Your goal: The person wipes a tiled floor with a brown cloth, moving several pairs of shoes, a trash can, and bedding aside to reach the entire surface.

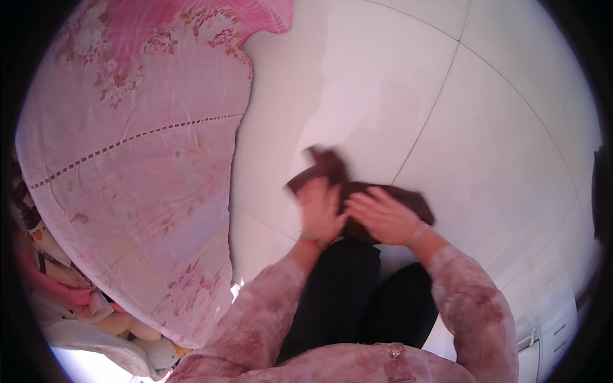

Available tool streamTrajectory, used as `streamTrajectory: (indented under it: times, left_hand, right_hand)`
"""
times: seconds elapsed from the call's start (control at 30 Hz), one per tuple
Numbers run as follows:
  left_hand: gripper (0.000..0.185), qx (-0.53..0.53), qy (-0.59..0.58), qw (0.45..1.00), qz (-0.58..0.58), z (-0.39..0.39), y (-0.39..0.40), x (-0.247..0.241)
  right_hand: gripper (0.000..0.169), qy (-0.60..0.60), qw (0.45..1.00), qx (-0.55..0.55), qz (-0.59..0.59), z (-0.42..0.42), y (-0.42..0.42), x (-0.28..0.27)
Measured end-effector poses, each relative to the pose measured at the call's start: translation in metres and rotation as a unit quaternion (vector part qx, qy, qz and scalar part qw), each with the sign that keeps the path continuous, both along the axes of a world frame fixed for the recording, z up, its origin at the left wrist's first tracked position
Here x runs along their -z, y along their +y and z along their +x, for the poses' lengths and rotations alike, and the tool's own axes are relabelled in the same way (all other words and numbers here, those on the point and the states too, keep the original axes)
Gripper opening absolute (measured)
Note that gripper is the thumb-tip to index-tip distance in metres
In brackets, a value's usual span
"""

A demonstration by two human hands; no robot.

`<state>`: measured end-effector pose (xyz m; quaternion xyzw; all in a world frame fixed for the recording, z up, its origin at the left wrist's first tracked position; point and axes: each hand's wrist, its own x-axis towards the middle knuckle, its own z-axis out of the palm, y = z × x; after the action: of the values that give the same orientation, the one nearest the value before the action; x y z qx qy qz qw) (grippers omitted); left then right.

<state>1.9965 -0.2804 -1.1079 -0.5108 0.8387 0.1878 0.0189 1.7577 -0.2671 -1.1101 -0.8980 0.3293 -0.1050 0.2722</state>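
Note:
A dark brown cloth item (404, 201), blurred by motion, lies across my knees and extends past them over the tiled floor. My left hand (320, 208) rests on its left part, palm down, with a red band at the wrist. On its middle lies my right hand (383, 215), flat with the fingers together and pointing left. The fingertips of the two hands are close to each other. One end of the cloth sticks up beyond my left hand. Whether any finger pinches the fabric cannot be told.
To the left is a bed with a pink floral sheet (158, 167). Plush toys and bundled fabric (139, 330) sit at its lower left edge. Pale floor tiles (392, 95) extend ahead and right. A white cabinet with drawers (558, 330) stands at the lower right.

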Motion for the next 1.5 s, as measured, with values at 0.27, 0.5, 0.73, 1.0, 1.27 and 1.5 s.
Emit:
streamTrajectory:
  times: [0.27,0.5,0.73,1.0,1.27,1.5]
  left_hand:
    - [0.078,-0.366,-0.113,0.915,-0.125,0.147,-0.062,0.037]
    - [0.078,-0.092,-0.038,0.964,-0.247,-0.046,-0.350,0.034]
    - [0.068,0.121,0.061,0.965,-0.226,-0.333,-0.306,0.000]
    - [0.071,0.362,0.139,0.922,-0.003,-0.367,-0.063,0.001]
    - [0.078,0.150,0.099,0.982,0.066,-0.189,-0.095,0.011]
    - [0.076,-0.056,-0.039,0.983,-0.172,-0.194,-0.344,0.024]
  right_hand:
    - [0.060,-0.001,0.992,-0.079,-0.100,0.164,-0.147,0.020]
    - [0.054,-0.060,0.975,0.176,-0.119,-0.020,-0.292,0.014]
    - [0.050,0.126,0.873,0.427,-0.199,-0.224,-0.180,0.009]
    - [0.062,0.209,0.774,0.597,0.009,-0.182,0.128,-0.007]
    - [0.058,0.105,0.950,0.283,0.082,-0.143,0.017,-0.011]
    - [0.058,0.040,0.976,0.200,-0.078,-0.159,-0.305,0.019]
